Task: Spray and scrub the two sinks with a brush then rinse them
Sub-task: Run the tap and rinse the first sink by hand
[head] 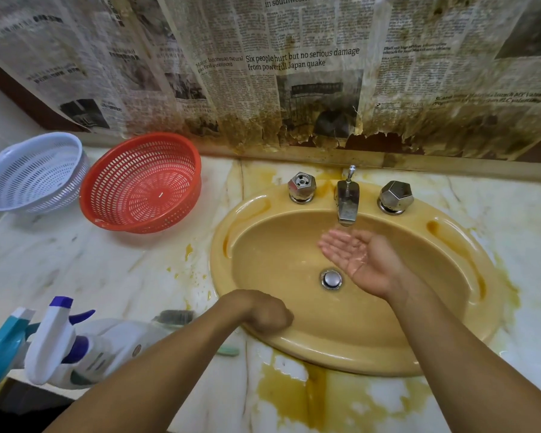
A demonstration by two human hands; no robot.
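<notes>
Rinsing at a stained basin: a person's right hand (356, 260) is cupped palm-up just under the chrome spout (347, 204) of a mustard-yellow sink (341, 354), its grip open and holding nothing but a glisten of water. The left hand (263, 310) rests on the sink's near rim with fingers curled under, and from behind it cannot be told whether that grip holds anything.

The step appears to be the rinse. Done well, it would mean throwing the cupped water up onto the basin walls and the soap ledges at the rim, where residue tends to sit, rather than letting it run straight to the drain stopper (331, 279). One of the two faceted tap handles (395, 196) may need a further turn for a fuller flow.

The scrubbing brush (175, 317) lies on the desk (91, 267) just beside the left forearm, which partly hides it. A white-and-purple spray bottle (53, 339) and a teal one (0, 348) lie at the near left edge. The second sink is not in view.

The pale marble desk carries yellow-brown stains around the basin and a large blotch at its front. A red colander (141, 182) and a white colander (35, 173) sit tilted at the back left. Water-stained, torn newspaper (294, 73) covers the wall behind
</notes>
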